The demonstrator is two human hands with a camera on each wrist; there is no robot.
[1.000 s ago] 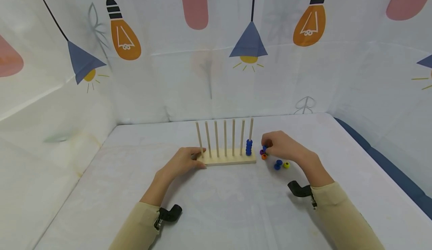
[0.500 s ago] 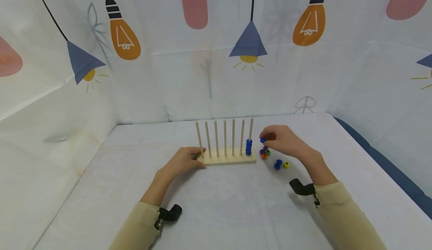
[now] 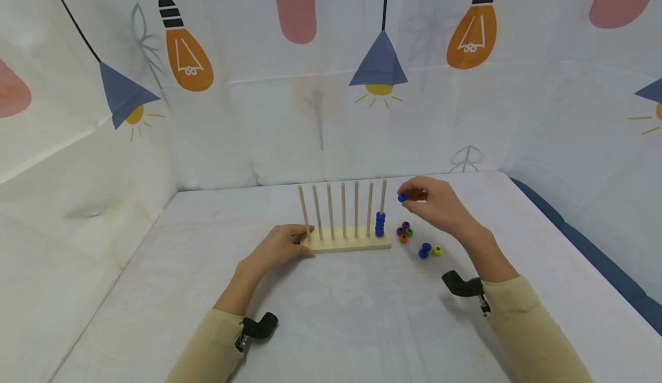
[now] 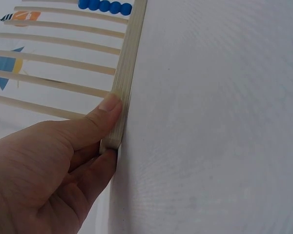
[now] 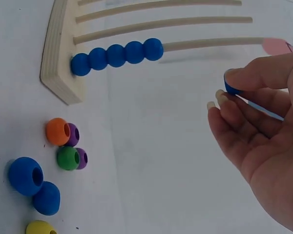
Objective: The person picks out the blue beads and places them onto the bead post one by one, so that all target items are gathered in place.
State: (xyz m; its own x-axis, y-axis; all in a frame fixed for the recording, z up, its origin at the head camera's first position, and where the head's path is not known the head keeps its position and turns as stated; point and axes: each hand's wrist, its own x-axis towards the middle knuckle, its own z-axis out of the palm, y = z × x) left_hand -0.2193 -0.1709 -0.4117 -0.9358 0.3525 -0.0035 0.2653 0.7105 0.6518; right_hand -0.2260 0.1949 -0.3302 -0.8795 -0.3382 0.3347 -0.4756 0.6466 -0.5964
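Observation:
A pale wooden peg stand [image 3: 345,244] with several upright rods is on the white table. Its rightmost rod carries a stack of blue beads [image 5: 116,55]; the other rods are bare. My left hand [image 3: 279,249] grips the left end of the base, with the thumb [image 4: 110,105] along its front edge in the left wrist view. My right hand [image 3: 439,205] pinches one blue bead [image 3: 402,197] between thumb and fingers, raised beside the upper part of the rightmost rod. In the right wrist view the thumb partly hides this bead.
Right of the stand lie an orange bead [image 5: 57,131], a green bead [image 5: 68,158] and two purple beads [image 3: 405,225]. Closer to me are two loose blue beads [image 5: 26,176] and a yellow bead [image 3: 437,251]. A white printed curtain [image 3: 248,113] hangs behind the table.
My right hand has picked a blue bead up from the loose group and lifted it to near the top of the rightmost rod. The left hand stays on the base.

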